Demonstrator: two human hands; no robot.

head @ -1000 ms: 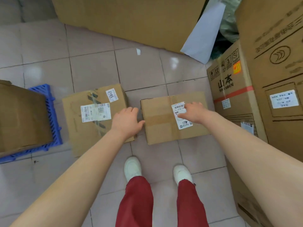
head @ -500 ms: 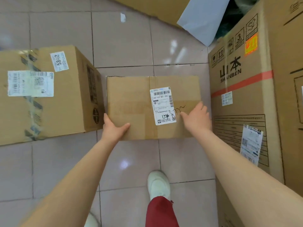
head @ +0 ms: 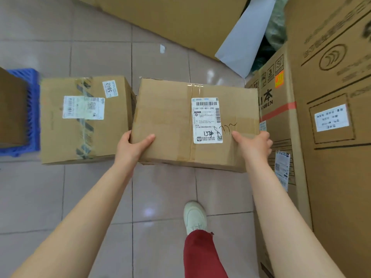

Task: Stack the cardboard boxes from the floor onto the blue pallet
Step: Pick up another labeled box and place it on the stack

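Note:
A brown cardboard box [head: 168, 121] with a white shipping label hangs above the tiled floor, held between both hands. My left hand [head: 132, 147] grips its near left corner, thumb on top. My right hand [head: 253, 145] grips its near right corner. To the left, a second taped cardboard box [head: 60, 137] marked 5842 rests on the floor. The blue pallet [head: 30, 109] shows at the far left edge, with another brown box [head: 12, 109] on it.
Tall printed cartons [head: 329, 177] stand close on the right. A large flat cardboard sheet [head: 176, 19] and a pale sheet [head: 245, 37] lie at the back. My white shoe [head: 194, 216] and red trouser leg are below the held box.
The labelled box has come up off the floor and nearer to me, with both hands now clamped on its near corners. The view has pulled back, and the blue pallet is in sight again.

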